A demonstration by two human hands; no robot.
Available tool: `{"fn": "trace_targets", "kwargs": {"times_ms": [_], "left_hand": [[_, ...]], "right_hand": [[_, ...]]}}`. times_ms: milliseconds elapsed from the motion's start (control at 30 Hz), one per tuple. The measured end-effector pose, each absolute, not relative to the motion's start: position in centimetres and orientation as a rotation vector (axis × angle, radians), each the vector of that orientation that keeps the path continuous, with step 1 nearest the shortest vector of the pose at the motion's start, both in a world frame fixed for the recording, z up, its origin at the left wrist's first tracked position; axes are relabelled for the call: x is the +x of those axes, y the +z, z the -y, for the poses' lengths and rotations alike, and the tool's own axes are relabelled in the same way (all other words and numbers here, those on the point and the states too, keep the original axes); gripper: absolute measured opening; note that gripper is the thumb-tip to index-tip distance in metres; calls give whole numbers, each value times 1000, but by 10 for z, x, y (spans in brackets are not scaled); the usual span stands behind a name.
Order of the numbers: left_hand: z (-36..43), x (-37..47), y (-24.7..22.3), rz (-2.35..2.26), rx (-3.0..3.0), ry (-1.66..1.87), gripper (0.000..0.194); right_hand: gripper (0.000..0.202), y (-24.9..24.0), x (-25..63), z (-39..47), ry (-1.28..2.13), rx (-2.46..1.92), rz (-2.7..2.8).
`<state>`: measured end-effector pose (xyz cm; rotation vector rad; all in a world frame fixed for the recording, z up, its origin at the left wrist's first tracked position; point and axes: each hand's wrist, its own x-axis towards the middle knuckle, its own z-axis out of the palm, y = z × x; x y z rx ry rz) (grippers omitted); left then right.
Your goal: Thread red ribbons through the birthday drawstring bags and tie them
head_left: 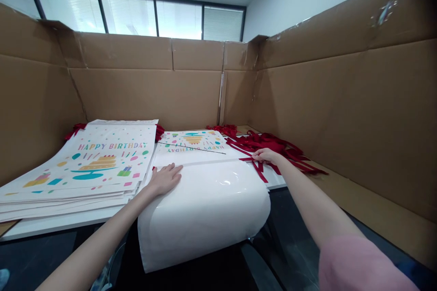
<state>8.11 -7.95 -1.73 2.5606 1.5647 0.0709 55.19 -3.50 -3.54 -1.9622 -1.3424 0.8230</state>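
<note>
A glossy white sheet (208, 200) lies over the table's front edge, its near end curving down. My left hand (166, 178) rests flat on its left side, fingers stretched out. At the sheet's far right corner, my right hand (266, 155) pinches a red ribbon (260, 172) that forks into several strips. Behind the white sheet, a printed birthday sheet (205, 138) shows its cake and lettering upside down. A thin dark rod or cord (191, 147) crosses it. Loose red ribbons (273, 142) are heaped just beyond my right hand.
To the left stands a stack of "HAPPY BIRTHDAY" sheets (109, 157) with red ribbon ends at its far corners. More red ribbon (223, 129) lies at the back. Tall cardboard walls (146, 93) enclose the white table (68, 222) at the back and both sides.
</note>
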Motion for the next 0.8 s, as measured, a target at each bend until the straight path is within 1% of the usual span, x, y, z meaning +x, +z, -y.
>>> {"fn": "trace_targets", "kwargs": {"times_ms": [167,400,667,800], "left_hand": [[74,79,-14,-1536,2582,32,55],[75,79,-21,-1575,2550,100,54],[76,79,-20,-1560,2505,122,55],[73,77,-23,-1555,2531,125,54]], "right_hand": [[26,-35,554,33,847,-1975,1315],[28,-37,557,30,849,-1983,1306],[31,-28,549,40,808,-1987,1320],[27,-24,545,46,794,-1982,1340]]}}
